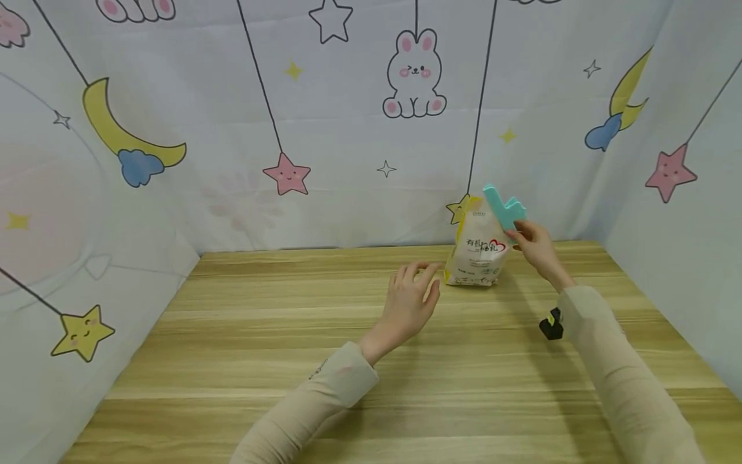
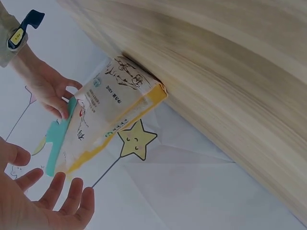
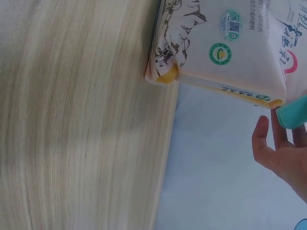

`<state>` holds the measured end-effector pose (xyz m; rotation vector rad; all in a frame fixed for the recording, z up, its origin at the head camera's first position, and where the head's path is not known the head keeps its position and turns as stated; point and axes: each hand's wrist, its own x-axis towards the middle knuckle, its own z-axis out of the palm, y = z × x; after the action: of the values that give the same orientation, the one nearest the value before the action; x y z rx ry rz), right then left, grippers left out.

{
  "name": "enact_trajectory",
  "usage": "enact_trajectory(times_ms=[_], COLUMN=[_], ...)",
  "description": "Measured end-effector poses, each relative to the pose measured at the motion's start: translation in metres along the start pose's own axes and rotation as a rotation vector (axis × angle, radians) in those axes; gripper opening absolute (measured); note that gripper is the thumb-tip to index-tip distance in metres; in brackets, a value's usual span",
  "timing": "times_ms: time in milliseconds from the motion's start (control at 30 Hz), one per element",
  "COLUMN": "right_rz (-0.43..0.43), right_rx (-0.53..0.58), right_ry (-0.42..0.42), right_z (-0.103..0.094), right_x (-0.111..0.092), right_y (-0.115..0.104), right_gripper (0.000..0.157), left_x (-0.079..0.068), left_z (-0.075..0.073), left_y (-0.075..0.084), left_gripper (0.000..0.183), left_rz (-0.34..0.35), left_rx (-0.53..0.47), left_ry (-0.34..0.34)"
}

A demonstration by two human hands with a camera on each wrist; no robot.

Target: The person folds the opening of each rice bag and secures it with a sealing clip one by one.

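Note:
A white paper-like bag (image 1: 478, 251) with yellow side edges and printed characters stands near the back edge of the table. Across its slanted top corner lies a teal bag clip (image 1: 503, 212) with a jutting tab. My right hand (image 1: 536, 248) has its thumb and fingers around the clip's lower right end. In the right wrist view, fingers (image 3: 280, 132) reach behind the clip end (image 3: 293, 114). To the left of the bag, my left hand (image 1: 408, 299) hovers with fingers spread and holds nothing. In the left wrist view its fingers lie close to the clip's other end (image 2: 52, 165).
Under both hands stretches a wood-grain table (image 1: 261, 335). A white curtain (image 1: 232, 116) printed with stars, moons and rabbits hangs close behind the bag and along both sides. A small black device (image 1: 552, 325) with a yellow mark sits at the right cuff.

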<state>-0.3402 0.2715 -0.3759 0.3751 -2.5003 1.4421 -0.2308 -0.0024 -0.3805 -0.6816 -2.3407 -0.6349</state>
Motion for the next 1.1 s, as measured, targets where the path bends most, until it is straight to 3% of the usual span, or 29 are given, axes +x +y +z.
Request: enact_trajectory(times_ms=[667, 933, 1100], right_rz=[-0.045, 0.003, 0.027], right_rx=[0.029, -0.146, -0.164], right_ry=[0.009, 0.056, 0.059], right_z=[-0.002, 0.002, 0.004], right_x=[-0.008, -0.003, 0.002], right_y=[-0.001, -0.010, -0.014], right_gripper=[0.040, 0.043, 0.038], left_x=[-0.004, -0.005, -0.006], left_z=[0.001, -0.002, -0.002], left_y=[-0.003, 0.000, -0.002], left_gripper=[0.028, 0.029, 0.029], left_rz=[-0.006, -0.018, -0.020], left_rx=[-0.001, -0.012, -0.020], left_ry=[-0.003, -0.024, -0.023])
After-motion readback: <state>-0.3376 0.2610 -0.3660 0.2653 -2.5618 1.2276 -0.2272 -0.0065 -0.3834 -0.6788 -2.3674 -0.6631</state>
